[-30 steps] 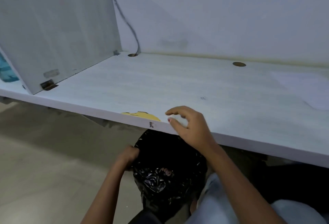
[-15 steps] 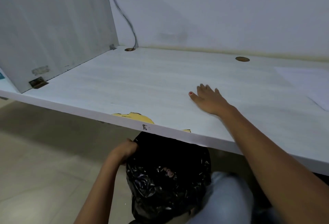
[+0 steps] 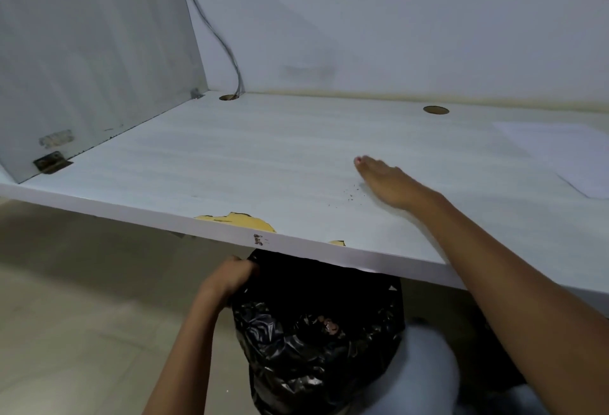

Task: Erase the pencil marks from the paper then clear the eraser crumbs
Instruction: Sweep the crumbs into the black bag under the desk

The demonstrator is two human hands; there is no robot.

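Note:
Small dark eraser crumbs (image 3: 350, 195) lie scattered on the white desk (image 3: 250, 164), just left of my right hand (image 3: 387, 180). That hand rests flat on the desk, fingers together and stretched out, holding nothing. My left hand (image 3: 230, 278) is below the desk's front edge, gripping the rim of a black bin bag (image 3: 316, 329) that hangs open under the edge. The white paper (image 3: 560, 154) lies at the far right of the desk, away from both hands.
A side panel (image 3: 95, 52) closes the desk on the left and a wall stands behind. Two cable holes (image 3: 435, 110) pierce the desk top; a grey cable (image 3: 227, 49) runs into the left one. The front edge shows chipped yellow patches (image 3: 244, 219). My knee is beside the bag.
My right hand left the desk's front edge, reached out onto the desk and now lies flat further right beside the crumbs. My left hand kept its grip on the bag.

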